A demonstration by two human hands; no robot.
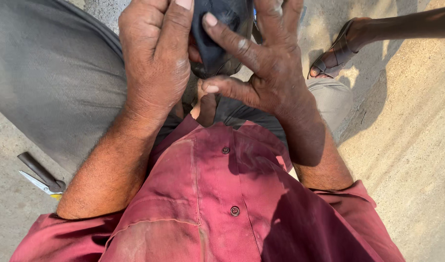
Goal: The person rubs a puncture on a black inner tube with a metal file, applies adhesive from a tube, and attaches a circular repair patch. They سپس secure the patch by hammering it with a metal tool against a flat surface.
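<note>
- Currently holding a dark blue-black leather piece [222, 34] up between both hands, right in front of my chest, at the top edge of the frame.
- My left hand [154, 63] is wrapping around its left side; fingers are curled onto it, back of the hand is facing the camera, so the grip itself is hidden behind the knuckles.
- My right hand [271, 63] is spreading wide over the right side: index finger is lying diagonally across the dark surface, thumb is pressing in at its lower edge, other fingers are reaching up behind it.
- Both hands are touching the piece; can't tell its full shape, since most of it is covered or cut off by the frame.
- Something skin-toned [205, 104] is poking up just below the piece, between my wrists; can't tell what it is.
- My faded red button shirt [217, 204] is filling the lower middle; my grey trousers [48, 73] are showing upper left and under the hands.
- Small pliers [40, 174] with dark handles are lying on the concrete ground [416, 145] at the left, well apart from both hands, something yellow just beside them.
- Another person's foot in a dark sandal [336, 53] is resting on the ground at upper right, near my right knee, not touching me.
</note>
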